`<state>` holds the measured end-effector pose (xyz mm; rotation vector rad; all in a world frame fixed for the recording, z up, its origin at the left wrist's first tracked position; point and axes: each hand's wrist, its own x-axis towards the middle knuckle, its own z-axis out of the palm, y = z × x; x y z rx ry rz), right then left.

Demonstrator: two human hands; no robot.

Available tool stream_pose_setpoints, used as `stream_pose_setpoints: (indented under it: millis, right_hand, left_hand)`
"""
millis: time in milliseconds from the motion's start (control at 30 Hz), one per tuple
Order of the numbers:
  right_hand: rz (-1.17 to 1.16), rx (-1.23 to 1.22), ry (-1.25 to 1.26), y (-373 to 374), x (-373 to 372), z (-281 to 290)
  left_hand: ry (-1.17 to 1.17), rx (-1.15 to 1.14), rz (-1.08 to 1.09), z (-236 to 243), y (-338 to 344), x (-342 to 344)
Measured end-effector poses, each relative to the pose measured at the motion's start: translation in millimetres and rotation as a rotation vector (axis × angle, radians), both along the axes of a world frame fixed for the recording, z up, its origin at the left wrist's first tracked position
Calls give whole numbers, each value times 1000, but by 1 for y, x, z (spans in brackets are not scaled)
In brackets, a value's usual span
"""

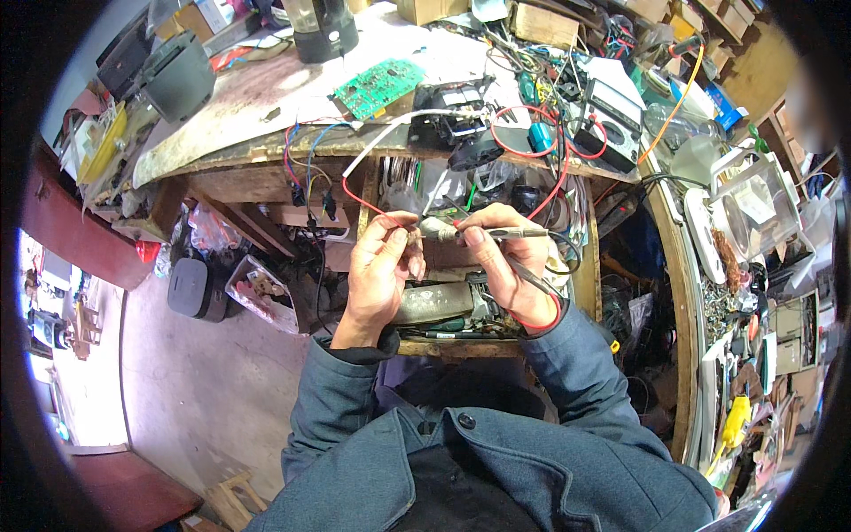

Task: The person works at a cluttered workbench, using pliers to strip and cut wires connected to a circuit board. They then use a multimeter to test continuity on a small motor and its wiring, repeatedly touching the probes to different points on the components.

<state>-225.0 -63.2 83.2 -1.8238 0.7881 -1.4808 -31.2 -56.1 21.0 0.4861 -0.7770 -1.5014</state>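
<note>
My left hand is closed in a pinch on the end of a thin red wire at the centre, in front of an open drawer. My right hand, just beside it, grips a slim grey pen-shaped tool held level, with a dark cable looping behind. A second slim tool or lead crosses under the right fingers, and a red wire runs round that wrist. A pale object between the fingertips is too small to make out. The white cable arches above my hands from the benchtop.
The worn bench holds a green circuit board, a black device, a meter, tangled leads and a dark boxy item. A cluttered side bench runs down the right. A black bin and box stand lower left.
</note>
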Motion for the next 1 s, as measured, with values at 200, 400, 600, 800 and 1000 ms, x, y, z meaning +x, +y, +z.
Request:
stream_pose_setpoints:
  millis: [200,400,600,800,1000]
  right_hand:
    - [-32,-10,63,-3,-3,-6]
    - [-45,51,147,-7,-5,-2]
    - [34,-77,254,-3,-4,18]
    - [29,-205,264,-7,0,7]
    - [-41,-519,382,-14,7,-2]
  left_hand:
    - [-125,-63,29,-3,0,1]
    - [-253,-87,41,-3,0,2]
    - [-123,-38,31,-4,2,1]
    - [-136,-4,42,-1,-4,0]
    - [89,77,5,5,-4,0]
